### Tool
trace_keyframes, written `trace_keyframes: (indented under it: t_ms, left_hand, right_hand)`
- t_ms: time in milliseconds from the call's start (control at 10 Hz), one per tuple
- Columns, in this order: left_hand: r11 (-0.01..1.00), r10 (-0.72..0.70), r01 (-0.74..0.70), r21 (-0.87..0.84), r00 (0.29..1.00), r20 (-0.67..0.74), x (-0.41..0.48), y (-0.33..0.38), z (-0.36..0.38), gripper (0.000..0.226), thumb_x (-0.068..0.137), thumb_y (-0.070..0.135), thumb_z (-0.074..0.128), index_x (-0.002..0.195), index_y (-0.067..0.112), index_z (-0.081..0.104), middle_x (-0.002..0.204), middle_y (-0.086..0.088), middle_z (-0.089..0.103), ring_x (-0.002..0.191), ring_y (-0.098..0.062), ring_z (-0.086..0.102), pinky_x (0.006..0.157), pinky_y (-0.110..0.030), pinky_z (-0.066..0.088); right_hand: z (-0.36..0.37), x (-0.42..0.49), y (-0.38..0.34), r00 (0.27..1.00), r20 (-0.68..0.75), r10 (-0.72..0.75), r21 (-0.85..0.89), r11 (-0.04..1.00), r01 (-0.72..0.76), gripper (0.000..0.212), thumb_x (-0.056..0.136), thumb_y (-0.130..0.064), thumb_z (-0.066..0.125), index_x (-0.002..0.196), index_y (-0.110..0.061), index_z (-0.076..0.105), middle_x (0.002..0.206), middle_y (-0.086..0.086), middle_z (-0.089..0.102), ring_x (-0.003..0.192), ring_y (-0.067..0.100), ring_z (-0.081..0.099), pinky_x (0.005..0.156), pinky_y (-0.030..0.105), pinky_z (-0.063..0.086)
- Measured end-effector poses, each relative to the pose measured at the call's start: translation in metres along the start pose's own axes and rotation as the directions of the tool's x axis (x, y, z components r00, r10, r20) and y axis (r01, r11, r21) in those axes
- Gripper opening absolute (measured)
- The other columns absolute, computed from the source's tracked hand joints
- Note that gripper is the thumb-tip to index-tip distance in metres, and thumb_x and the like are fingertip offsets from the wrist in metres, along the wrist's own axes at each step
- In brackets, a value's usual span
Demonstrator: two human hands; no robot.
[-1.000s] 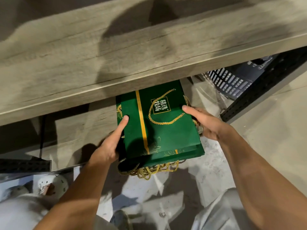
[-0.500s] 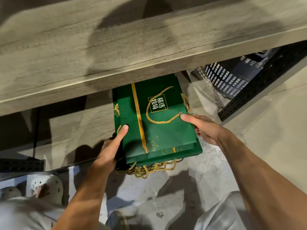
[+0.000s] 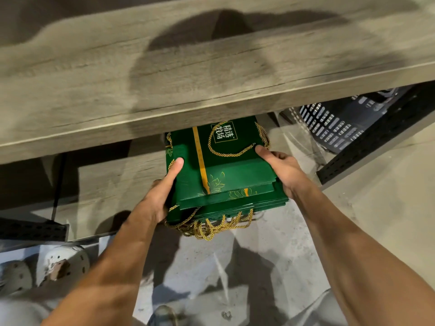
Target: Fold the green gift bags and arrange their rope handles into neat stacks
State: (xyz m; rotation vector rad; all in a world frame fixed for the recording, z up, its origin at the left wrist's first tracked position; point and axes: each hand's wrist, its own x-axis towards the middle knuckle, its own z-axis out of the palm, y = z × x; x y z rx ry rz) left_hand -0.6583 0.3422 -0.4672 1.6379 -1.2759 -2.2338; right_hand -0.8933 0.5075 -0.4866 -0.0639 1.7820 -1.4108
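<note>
A stack of flat folded green gift bags (image 3: 235,177) with gold stripes and a gold label lies partly under the upper wooden shelf (image 3: 188,74). My left hand (image 3: 160,196) grips the stack's left edge, thumb on top. My right hand (image 3: 282,170) grips the right edge, thumb on top near a gold rope handle (image 3: 226,151) that loops across the top bag. More gold rope handles (image 3: 211,227) hang in a tangle from the stack's near edge. The far end of the stack is hidden by the shelf.
A lower wooden shelf board (image 3: 113,194) lies to the left of the stack. A dark slotted plastic crate (image 3: 334,123) and a black perforated metal rail (image 3: 376,142) stand at the right. White perforated clogs (image 3: 63,264) are on the concrete floor (image 3: 259,255) at lower left.
Both hands have pushed the stack away from me, further under the upper shelf. The grip on each side edge is unchanged.
</note>
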Motion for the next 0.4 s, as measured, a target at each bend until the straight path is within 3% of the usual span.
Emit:
trace_keyframes:
  t_ms: [100, 200, 300, 400]
  left_hand:
    - [0.999, -0.012, 0.010, 0.040, 0.999, 0.030, 0.002, 0.000, -0.004, 0.095, 0.051, 0.080, 0.082, 0.124, 0.022, 0.068, 0.116, -0.009, 0.075, 0.105, -0.030, 0.073, 0.101, -0.047, 0.053]
    - [0.995, -0.027, 0.026, 0.093, 1.000, 0.003, -0.007, 0.006, 0.001, 0.100, 0.051, 0.087, 0.076, 0.126, 0.022, 0.064, 0.126, -0.005, 0.070, 0.115, -0.026, 0.068, 0.108, -0.048, 0.047]
    - [0.971, 0.115, -0.078, 0.226, 0.981, -0.158, -0.018, 0.013, 0.010, 0.075, 0.077, 0.078, 0.065, 0.131, 0.027, 0.052, 0.133, 0.002, 0.059, 0.123, -0.021, 0.055, 0.111, -0.042, 0.039]
    - [0.716, 0.499, -0.216, 0.664, 0.823, -0.270, -0.051, 0.026, 0.020, 0.056, 0.101, 0.049, 0.051, 0.148, 0.021, 0.041, 0.148, -0.008, 0.048, 0.130, -0.031, 0.051, 0.109, -0.043, 0.039]
  right_hand:
    - [0.000, -0.002, 0.006, 1.000, -0.023, 0.000, -0.038, 0.999, -0.001, 0.055, 0.069, -0.059, 0.085, 0.104, -0.018, 0.072, 0.099, 0.002, 0.079, 0.099, 0.025, 0.074, 0.094, 0.038, 0.057]
    - [-0.002, -0.004, 0.003, 0.999, -0.022, -0.050, -0.134, 0.990, 0.046, 0.070, 0.064, -0.073, 0.079, 0.109, -0.020, 0.071, 0.105, 0.001, 0.077, 0.100, 0.024, 0.072, 0.099, 0.043, 0.055]
    - [-0.002, -0.009, -0.007, 0.985, -0.057, -0.162, -0.300, 0.944, 0.138, 0.070, 0.075, -0.074, 0.070, 0.118, -0.019, 0.069, 0.113, 0.003, 0.074, 0.107, 0.025, 0.068, 0.101, 0.043, 0.052]
    - [-0.001, -0.033, -0.028, 0.930, -0.043, -0.366, -0.678, 0.694, 0.242, 0.051, 0.102, -0.055, 0.038, 0.130, -0.019, 0.063, 0.117, 0.013, 0.070, 0.098, 0.032, 0.067, 0.088, 0.040, 0.055]
